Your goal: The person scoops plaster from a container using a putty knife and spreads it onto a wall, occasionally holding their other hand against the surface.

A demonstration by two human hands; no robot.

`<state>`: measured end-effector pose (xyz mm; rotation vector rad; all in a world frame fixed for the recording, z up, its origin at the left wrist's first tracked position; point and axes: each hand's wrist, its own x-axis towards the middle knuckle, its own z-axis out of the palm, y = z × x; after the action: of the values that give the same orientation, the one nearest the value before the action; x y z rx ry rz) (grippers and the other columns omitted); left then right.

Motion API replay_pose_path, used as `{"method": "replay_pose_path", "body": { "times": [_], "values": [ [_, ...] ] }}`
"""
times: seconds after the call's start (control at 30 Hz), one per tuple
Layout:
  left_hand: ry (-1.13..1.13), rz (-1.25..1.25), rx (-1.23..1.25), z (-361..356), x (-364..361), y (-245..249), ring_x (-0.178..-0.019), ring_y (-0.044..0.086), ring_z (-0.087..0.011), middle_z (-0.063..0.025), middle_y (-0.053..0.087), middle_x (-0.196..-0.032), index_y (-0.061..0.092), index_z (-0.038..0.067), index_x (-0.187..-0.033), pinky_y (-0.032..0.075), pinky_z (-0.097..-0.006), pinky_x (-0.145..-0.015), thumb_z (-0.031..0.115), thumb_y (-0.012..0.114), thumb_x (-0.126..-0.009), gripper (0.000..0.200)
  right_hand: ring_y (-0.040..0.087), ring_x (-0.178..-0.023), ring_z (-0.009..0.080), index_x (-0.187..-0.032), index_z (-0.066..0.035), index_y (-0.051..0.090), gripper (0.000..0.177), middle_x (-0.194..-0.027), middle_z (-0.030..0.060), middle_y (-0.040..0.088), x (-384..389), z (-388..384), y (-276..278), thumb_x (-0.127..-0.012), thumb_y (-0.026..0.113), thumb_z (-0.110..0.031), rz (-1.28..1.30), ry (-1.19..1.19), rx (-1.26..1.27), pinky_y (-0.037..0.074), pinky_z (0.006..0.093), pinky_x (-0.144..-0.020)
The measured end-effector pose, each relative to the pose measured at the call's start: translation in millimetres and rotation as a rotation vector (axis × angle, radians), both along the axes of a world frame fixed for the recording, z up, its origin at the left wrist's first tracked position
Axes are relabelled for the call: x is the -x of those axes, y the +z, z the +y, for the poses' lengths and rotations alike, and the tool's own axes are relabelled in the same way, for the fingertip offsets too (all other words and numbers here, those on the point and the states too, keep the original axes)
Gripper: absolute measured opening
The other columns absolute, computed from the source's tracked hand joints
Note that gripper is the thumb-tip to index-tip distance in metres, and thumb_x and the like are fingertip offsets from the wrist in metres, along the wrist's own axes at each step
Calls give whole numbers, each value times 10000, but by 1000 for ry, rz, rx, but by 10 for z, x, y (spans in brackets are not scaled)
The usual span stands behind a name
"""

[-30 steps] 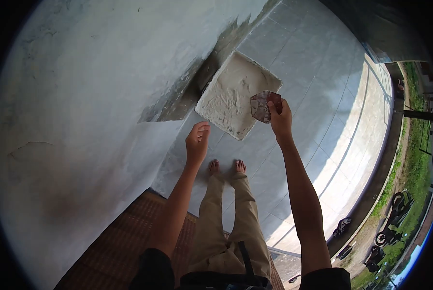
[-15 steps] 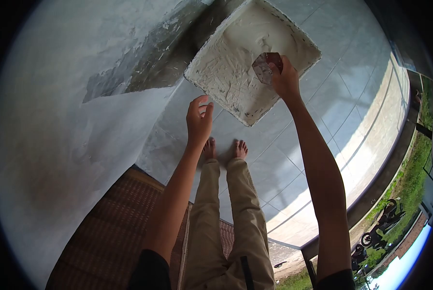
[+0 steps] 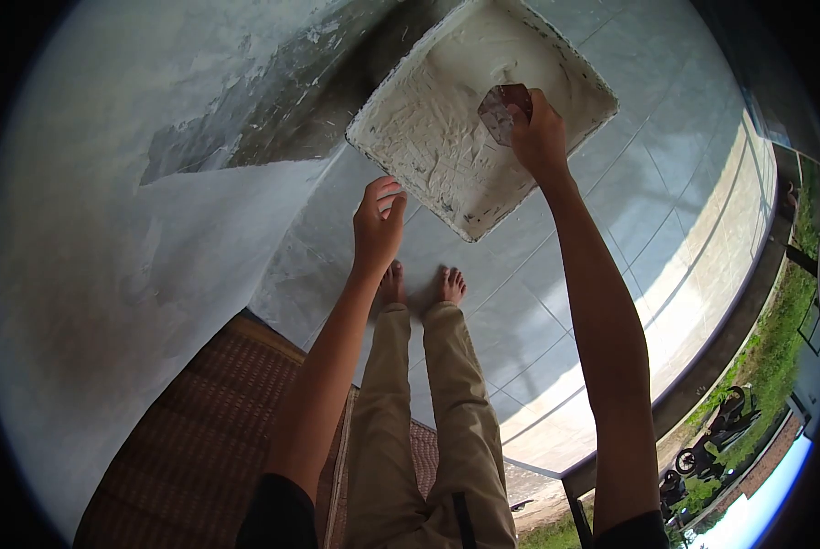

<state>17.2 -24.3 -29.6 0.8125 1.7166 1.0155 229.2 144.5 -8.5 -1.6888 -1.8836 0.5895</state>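
A square tray [image 3: 428, 197] of wet, whitish putty [image 3: 460, 137] lies in front of me, its rim caked with dried bits. My right hand [image 3: 543, 137] grips a dark reddish-brown putty scraper [image 3: 501, 114], thumb laid along its near side. The scraper's flat face carries greyish smears and is over the putty in the tray's right half. Just off the tray's near left edge is my left hand [image 3: 379, 220], fingers loosely curled and thumb apart, with nothing visible in it.
On the left stands a wall [image 3: 227, 224] with whitish coating and a rough darker patch [image 3: 291, 123]. Grey floor tiles [image 3: 520, 293] surround my bare feet [image 3: 451, 284]. A brown woven panel [image 3: 199, 430] is at lower left; grass and motorbikes [image 3: 730, 416] show outside at right.
My right hand and the scraper have shifted slightly up over the putty. The left hand stays close to the tray's edge. The whole view has turned a little.
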Motion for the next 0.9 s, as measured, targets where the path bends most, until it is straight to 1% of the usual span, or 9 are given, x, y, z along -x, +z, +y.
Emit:
{"method": "replay_pose_path", "body": {
  "times": [0.07,0.2,0.27,0.4,0.47,0.5,0.6,0.67,0.9],
  "values": [
    [-6,-6,-2,-9,4,-15,-1109,620,-275,-179,602,-1229,518,12,-1277,513,-372,-914,131,605,-933,375,637,-892,455,-1017,2,562,217,-920,255,659,-2,-11,4,-872,660,-127,8,2,-14,490,484,-767],
    [-22,-9,-15,-15,6,-8,-1114,618,-274,-175,601,-1239,516,17,-1292,510,-372,-915,135,598,-935,385,625,-885,461,-1020,-7,551,222,-902,247,653,45,-69,-6,-862,670,-109,-31,94,30,482,488,-752],
    [-20,-20,1,-27,23,-14,-1117,617,-274,-174,600,-1242,515,18,-1296,510,-373,-914,137,595,-936,387,633,-952,442,-1017,-6,553,196,-968,225,674,56,-51,38,-875,650,-100,-13,119,151,477,504,-807],
    [-35,-18,-21,-25,30,-51,-1126,613,-273,-170,598,-1257,512,21,-1306,505,-374,-916,147,593,-939,395,636,-939,443,-1014,-8,551,200,-943,227,674,21,-2,-17,-874,658,-104,-13,155,94,479,506,-795],
    [-37,-18,-19,-23,35,-33,-1128,612,-273,-169,597,-1261,511,22,-1307,503,-373,-915,149,594,-940,398,635,-943,442,-1027,-7,558,217,-939,234,674,5,33,22,-873,664,-116,-33,240,160,484,501,-794],
    [-41,-27,-20,-23,37,-22,-1129,612,-273,-169,597,-1264,512,23,-1308,502,-372,-913,151,595,-941,398,635,-943,442,-1027,-7,558,217,-939,234,674,12,42,27,-873,664,-116,-34,241,160,484,501,-794],
    [-49,-27,-28,-22,40,-27,-1130,612,-272,-168,597,-1268,512,26,-1310,500,-370,-911,152,596,-944,396,637,-939,443,-1044,-5,570,232,-955,240,676,9,88,-5,-869,670,-121,-29,289,245,487,493,-801],
    [-54,-18,-33,-23,46,-24,-1131,612,-272,-168,597,-1269,512,27,-1310,499,-369,-909,152,596,-946,394,636,-920,441,-1055,13,561,231,-953,250,668,-5,114,-22,-873,665,-85,7,337,244,486,445,-781],
    [-39,-48,0,-34,52,-10,-1130,613,-270,-160,596,-1276,514,32,-1313,498,-370,-910,148,592,-949,390,654,-912,405,-1071,18,571,233,-960,240,679,-42,93,-5,-888,660,-95,38,370,295,486,425,-794]
  ]
}}
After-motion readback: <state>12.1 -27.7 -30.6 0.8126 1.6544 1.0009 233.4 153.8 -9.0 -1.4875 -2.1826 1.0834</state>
